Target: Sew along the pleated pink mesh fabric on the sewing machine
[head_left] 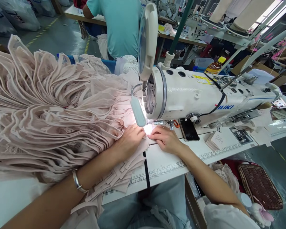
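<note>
Under the lit head of a white sewing machine, both hands work at a pale pink fabric piece. My left hand rests on the fabric just left of the needle area, fingers bent and closed on it. My right hand is on the other side, thumb and fingers pinched together at the fabric's edge. The fingertips of both hands nearly meet. Glare and the fingers hide the needle and most of the gripped edge. A small lamp hangs just above my left hand.
A big heap of pale pink garment pieces covers the left side. A phone lies under the machine arm, with stacked paper tags to its right. A ruler strip runs along the table's front. A person in a turquoise shirt sits ahead.
</note>
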